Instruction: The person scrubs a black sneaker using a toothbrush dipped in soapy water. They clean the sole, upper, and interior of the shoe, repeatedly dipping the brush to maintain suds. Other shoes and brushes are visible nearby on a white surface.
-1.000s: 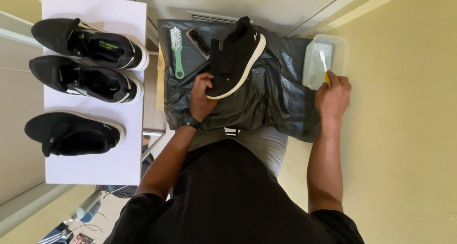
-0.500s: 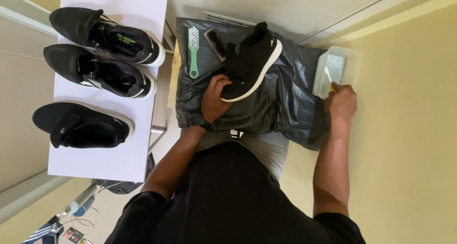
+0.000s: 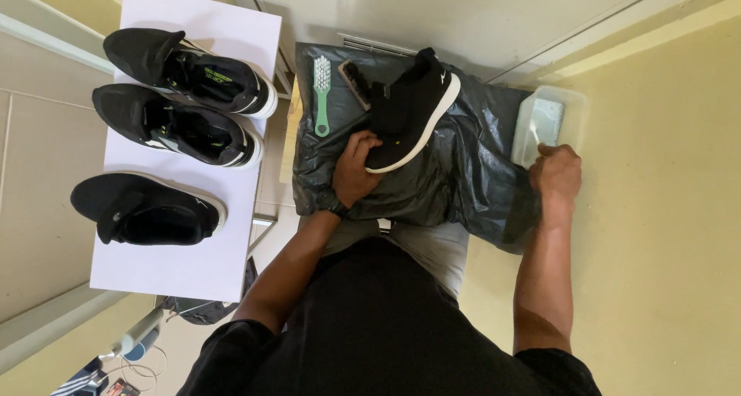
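Observation:
My left hand (image 3: 353, 167) grips the heel end of a black shoe with a white sole (image 3: 413, 110), which lies on a black plastic sheet (image 3: 463, 164) across my lap. My right hand (image 3: 556, 178) is closed around a small brush handle, its head dipped into a clear plastic tub (image 3: 549, 118) at the sheet's right edge. Just left of the shoe lie a green-handled brush (image 3: 321, 95) and a dark wooden brush (image 3: 355, 83).
On a white board (image 3: 193, 249) to the left sit three more black shoes: two sneakers with white soles (image 3: 193, 76), (image 3: 177, 126) and one plain black shoe (image 3: 147, 209). Pale floor and a wall surround me. Cables and small items lie at the lower left.
The view has shifted slightly. My right hand has dropped a little at the tub's near edge. My left hand stays on the shoe.

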